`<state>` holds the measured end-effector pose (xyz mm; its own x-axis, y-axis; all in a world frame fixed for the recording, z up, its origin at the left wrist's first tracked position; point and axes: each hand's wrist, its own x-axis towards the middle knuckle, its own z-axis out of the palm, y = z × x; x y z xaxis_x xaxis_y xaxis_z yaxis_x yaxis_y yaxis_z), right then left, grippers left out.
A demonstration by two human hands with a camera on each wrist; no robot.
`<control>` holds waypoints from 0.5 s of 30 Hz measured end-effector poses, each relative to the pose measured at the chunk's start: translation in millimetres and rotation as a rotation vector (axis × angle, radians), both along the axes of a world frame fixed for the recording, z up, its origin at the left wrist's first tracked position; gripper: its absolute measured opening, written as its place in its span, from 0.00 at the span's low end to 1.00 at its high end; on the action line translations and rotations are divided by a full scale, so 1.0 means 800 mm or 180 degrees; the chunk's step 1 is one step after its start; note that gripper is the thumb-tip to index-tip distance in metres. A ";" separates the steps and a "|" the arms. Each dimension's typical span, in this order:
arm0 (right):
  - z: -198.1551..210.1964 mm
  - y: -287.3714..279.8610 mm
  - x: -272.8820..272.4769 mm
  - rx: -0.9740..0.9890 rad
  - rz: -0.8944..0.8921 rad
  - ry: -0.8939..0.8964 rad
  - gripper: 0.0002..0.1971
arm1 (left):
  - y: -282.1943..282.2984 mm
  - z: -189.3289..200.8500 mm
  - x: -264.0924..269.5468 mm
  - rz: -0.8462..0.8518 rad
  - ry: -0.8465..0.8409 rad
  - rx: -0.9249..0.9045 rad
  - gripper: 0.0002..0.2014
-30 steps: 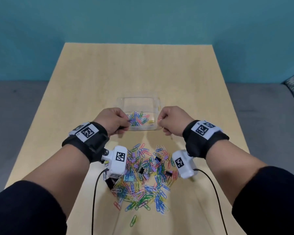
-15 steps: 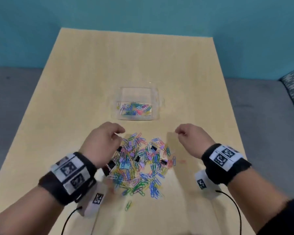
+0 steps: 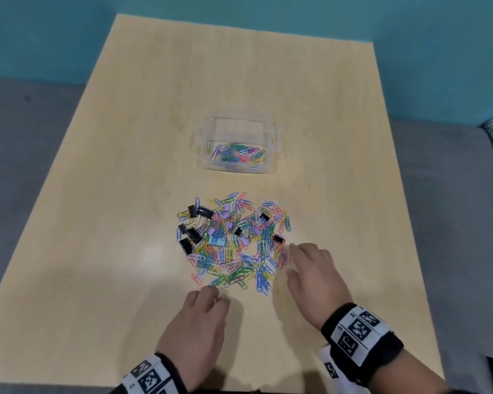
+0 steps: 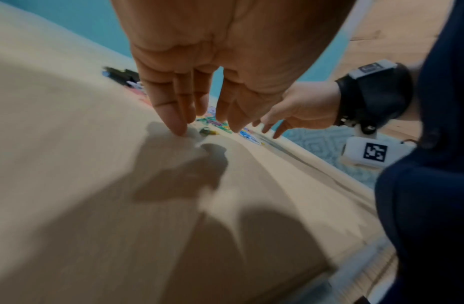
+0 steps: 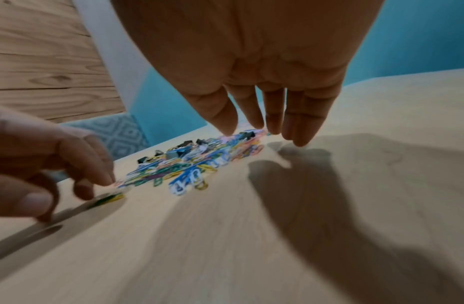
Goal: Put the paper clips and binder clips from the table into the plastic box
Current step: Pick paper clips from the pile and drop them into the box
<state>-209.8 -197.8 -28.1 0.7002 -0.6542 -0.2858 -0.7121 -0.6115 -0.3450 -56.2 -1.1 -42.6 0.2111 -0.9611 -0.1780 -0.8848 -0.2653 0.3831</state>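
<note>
Both hands had come back from the plastic box (image 3: 236, 150) to the pile of clips (image 3: 234, 243) on the desk (image 3: 125, 194); left hand (image 3: 195, 322) and right hand (image 3: 313, 275) released, fingertips down at its near edge; another scoop seemed due.

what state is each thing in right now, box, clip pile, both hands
plastic box: open, upright, partly filled with paper clips
clip pile: loose on the table, outside the box
left hand: open, fingertips at the pile's near edge
right hand: open, at the pile's right edge
</note>
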 end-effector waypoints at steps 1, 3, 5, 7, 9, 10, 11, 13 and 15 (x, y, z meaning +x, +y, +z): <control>0.000 -0.001 0.000 -0.0001 -0.0192 0.0047 0.19 | 0.000 0.001 0.001 0.0169 0.0063 0.0016 0.19; -0.002 0.002 0.006 0.0072 -0.0388 0.0156 0.17 | -0.006 0.003 0.002 0.0416 0.0240 0.0083 0.28; -0.005 0.014 0.018 0.0166 -0.0363 0.0169 0.19 | -0.022 0.003 0.001 0.0476 0.0267 0.0162 0.34; -0.005 0.031 0.033 0.0251 -0.0312 0.0165 0.23 | -0.043 -0.001 0.002 0.0442 0.0083 0.0251 0.37; -0.004 0.046 0.045 0.0250 -0.0270 0.0154 0.24 | -0.063 -0.006 0.003 0.0419 -0.0036 0.0328 0.38; -0.004 0.051 0.051 0.0228 -0.0231 0.0153 0.25 | -0.072 -0.007 0.004 0.0434 -0.0037 0.0374 0.36; -0.005 0.054 0.057 0.0210 -0.0173 0.0161 0.24 | -0.079 -0.006 0.006 0.0454 -0.0025 0.0428 0.34; -0.007 0.056 0.067 0.0207 -0.0040 0.0163 0.19 | -0.091 -0.007 0.008 0.0481 -0.0032 0.0487 0.29; -0.008 0.054 0.073 0.0202 0.0076 0.0158 0.15 | -0.096 -0.005 0.013 0.0481 -0.0015 0.0400 0.22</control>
